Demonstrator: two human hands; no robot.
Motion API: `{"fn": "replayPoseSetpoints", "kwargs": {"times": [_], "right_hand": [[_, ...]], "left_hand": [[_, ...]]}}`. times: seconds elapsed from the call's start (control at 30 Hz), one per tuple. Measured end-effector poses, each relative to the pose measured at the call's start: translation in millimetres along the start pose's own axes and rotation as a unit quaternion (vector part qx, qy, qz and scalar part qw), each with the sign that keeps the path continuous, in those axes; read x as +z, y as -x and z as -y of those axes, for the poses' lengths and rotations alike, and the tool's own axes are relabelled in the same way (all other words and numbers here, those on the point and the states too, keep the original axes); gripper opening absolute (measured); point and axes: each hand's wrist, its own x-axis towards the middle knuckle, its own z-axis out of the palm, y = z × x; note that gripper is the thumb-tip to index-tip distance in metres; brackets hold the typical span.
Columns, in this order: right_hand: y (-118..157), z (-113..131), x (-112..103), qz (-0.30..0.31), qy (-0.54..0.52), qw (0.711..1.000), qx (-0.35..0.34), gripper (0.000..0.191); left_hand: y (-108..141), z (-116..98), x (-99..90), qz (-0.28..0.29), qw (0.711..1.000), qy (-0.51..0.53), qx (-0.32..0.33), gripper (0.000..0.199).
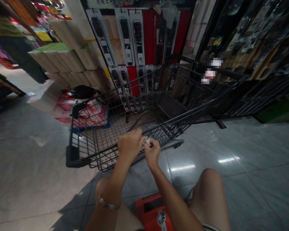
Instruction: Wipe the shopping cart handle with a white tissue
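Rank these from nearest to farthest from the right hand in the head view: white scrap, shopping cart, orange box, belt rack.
1. White scrap: pinched between the right hand and left hand.
2. Shopping cart: its near edge lies just ahead of the hand.
3. Orange box: below, between the knees.
4. Belt rack: beyond the cart, against the display wall.

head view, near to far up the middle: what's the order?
Orange object → left hand and right hand pinching a small white item → black wire shopping cart → rack of carded belts.
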Motion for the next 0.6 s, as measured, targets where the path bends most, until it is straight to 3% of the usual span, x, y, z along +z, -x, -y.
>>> {"fn": "replayPoseSetpoints", "kwargs": {"times": [0.4,0.5,0.6], "right_hand": [[-5.5,0.4,-16.4,0.077,0.089,0.991,-0.069,0.007],[-8.2,3.4,-21.1,0.090,0.096,0.990,-0.047,0.006],[-12.7,8.9,-33.5,0.152,0.094,0.983,0.038,0.013]], "left_hand": [[3.8,-4.5,0.1,0.005,1.000,0.006,0.005,0.021],[5.5,-4.5,-2.9,0.019,1.000,0.002,0.024,0.022],[7.6,-2.6,-5.1,0.034,0.999,-0.004,0.036,0.022]]}}
